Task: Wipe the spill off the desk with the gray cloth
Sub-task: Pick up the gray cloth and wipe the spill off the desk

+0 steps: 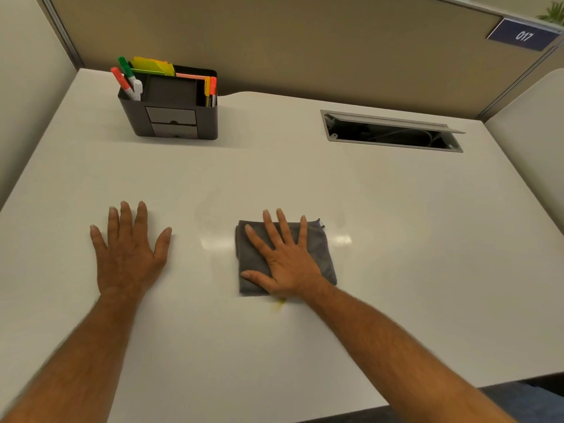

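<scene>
Our right hand [287, 264] lay flat, fingers [282, 225] spread and gripping nothing, pressing the folded gray microfibre cloth [253, 261] against the smooth white desk [396, 270]. The cloth sat directly under those fingers and the palm, its edges showing beyond the thumb and past the little finger. Just behind the heel of that hand, at the cloth's near edge, a small yellow smear of spilled liquid [278, 305] remained uncovered on the surface. Ahead of and beside the thumb, toward the other hand, we could make out a faint sheen on the desk, which we judged to be either wiped moisture or reflected light; we could not tell which.

Our left hand [129, 251] rested palm down on the bare desk, fingers open and holding nothing, well apart from the cloth.

We judged the wiping under way but unfinished: the cloth was on the spot, yet the yellow trace behind the palm was left to clear.

Far beyond the fingertips stood a dark plastic desk organiser [171, 117] with coloured markers, and an open cable hatch [393, 132].
</scene>
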`<state>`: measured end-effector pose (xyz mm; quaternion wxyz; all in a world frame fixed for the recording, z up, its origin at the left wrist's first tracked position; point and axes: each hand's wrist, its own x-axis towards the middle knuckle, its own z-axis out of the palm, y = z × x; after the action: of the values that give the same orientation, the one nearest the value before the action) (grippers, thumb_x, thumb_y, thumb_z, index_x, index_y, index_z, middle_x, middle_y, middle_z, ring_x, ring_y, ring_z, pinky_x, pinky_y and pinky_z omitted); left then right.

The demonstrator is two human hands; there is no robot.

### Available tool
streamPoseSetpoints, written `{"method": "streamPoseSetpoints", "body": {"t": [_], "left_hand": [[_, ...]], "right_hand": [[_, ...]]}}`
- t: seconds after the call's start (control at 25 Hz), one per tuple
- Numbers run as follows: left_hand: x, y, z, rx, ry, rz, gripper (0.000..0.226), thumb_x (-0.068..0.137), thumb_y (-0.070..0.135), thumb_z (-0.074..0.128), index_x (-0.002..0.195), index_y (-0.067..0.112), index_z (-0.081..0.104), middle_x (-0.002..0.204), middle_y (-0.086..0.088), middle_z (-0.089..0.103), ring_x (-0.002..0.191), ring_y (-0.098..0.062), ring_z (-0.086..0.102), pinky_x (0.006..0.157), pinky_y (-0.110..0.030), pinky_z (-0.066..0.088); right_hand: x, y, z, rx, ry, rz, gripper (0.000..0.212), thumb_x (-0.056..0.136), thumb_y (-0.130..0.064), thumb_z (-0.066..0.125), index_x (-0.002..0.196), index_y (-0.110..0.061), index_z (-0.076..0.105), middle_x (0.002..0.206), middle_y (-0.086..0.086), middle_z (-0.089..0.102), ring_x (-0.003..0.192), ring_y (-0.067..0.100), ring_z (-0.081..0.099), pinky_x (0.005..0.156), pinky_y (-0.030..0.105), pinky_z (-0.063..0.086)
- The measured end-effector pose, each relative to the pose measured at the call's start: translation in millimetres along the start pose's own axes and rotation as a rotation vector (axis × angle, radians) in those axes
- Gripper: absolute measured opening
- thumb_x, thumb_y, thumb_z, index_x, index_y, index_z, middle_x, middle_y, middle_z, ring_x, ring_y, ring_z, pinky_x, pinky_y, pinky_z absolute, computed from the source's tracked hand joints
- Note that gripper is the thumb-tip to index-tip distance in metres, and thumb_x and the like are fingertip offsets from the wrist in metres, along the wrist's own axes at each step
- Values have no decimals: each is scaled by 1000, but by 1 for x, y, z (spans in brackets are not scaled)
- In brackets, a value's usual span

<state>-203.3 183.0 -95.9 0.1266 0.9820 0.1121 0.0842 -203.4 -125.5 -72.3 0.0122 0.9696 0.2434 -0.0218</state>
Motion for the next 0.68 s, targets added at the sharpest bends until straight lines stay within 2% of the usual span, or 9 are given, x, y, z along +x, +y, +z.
{"method": "streamPoseSetpoints", "body": {"t": [0.2,0.32,0.68], "left_hand": [[0,1,-1,13,-28,-7,86,92,70,13,159,17,17,167,-16,18,156,-30,9,121,-57,-4],[1,1,0,13,-40,-18,87,92,72,11,160,19,15,167,-14,16,156,-29,7,122,-57,-5],[1,2,0,21,-31,-3,87,92,72,14,159,18,19,166,-16,20,155,-31,11,121,-58,-3]], "right_hand": [[-24,13,2,50,-31,232,88,90,-83,20,160,-37,-10,168,10,-20,152,35,-25,112,76,-12],[-38,0,4,86,-51,343,88,91,-82,16,160,-35,-12,168,11,-22,151,35,-28,112,75,-12],[-41,-67,8,144,9,484,89,92,-82,16,162,-30,1,169,16,-9,154,40,-15,113,76,-9]]}}
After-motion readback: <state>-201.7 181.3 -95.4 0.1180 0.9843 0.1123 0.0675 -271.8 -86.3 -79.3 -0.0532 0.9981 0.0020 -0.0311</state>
